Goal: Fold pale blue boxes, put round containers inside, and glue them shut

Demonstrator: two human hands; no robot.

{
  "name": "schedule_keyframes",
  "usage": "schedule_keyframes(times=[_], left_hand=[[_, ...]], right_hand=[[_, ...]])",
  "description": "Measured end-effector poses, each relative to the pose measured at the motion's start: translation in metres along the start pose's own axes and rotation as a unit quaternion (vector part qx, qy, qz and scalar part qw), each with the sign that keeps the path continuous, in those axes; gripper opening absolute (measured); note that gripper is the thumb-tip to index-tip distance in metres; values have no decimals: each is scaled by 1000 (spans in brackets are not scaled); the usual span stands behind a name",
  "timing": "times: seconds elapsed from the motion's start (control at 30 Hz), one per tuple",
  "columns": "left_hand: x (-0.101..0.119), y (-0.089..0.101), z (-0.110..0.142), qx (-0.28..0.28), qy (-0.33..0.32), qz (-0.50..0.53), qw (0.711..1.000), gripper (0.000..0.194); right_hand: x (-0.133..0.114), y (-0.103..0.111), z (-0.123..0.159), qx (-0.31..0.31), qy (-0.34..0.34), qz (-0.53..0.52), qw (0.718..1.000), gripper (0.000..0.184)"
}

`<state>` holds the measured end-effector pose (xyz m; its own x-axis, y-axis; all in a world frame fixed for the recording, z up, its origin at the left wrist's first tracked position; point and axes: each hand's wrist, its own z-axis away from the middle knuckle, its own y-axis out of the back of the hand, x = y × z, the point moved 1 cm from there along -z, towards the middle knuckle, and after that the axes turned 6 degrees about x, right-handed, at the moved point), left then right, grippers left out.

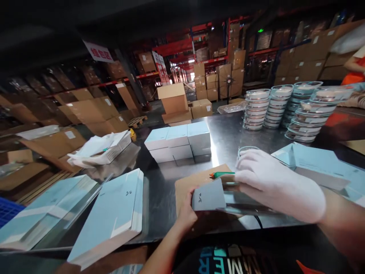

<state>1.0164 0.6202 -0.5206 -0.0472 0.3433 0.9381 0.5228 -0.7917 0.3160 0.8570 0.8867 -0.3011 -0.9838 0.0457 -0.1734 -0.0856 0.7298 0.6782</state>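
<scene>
My left hand point(188, 211), bare, grips a small pale blue-grey carton point(209, 196) at its left end; a handwritten mark shows on its face. My right hand point(269, 179), in a white glove, has its fingers curled just right of the carton. What lies under those fingers is hidden, though clear, shiny edges show below them. Behind the fingers the rim of a glass dish point(248, 147) is visible. A green pen-like tool with an orange tip point(224, 174) lies between the hands, above a brown cardboard sheet point(184, 186).
Closed pale blue boxes point(178, 140) form a block at the table's back. Flattened cartons point(111, 209) lie at left, more pale blue cartons point(319, 163) at right. Stacked glass dishes point(255, 110) stand back right. A white basket point(115, 148) sits back left. Another person's arm point(355, 64) shows far right.
</scene>
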Motion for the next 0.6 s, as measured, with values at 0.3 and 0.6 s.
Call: schedule_keyframes(times=[0.3, 0.6], left_hand=[[-30, 0, -4, 85, 55, 43, 994, 94], [38, 7, -16, 122, -190, 49, 973, 59]], right_hand=[[27, -89, 70, 146, -229, -196, 942, 84], [7, -175, 62, 98, -338, -358, 865, 57]])
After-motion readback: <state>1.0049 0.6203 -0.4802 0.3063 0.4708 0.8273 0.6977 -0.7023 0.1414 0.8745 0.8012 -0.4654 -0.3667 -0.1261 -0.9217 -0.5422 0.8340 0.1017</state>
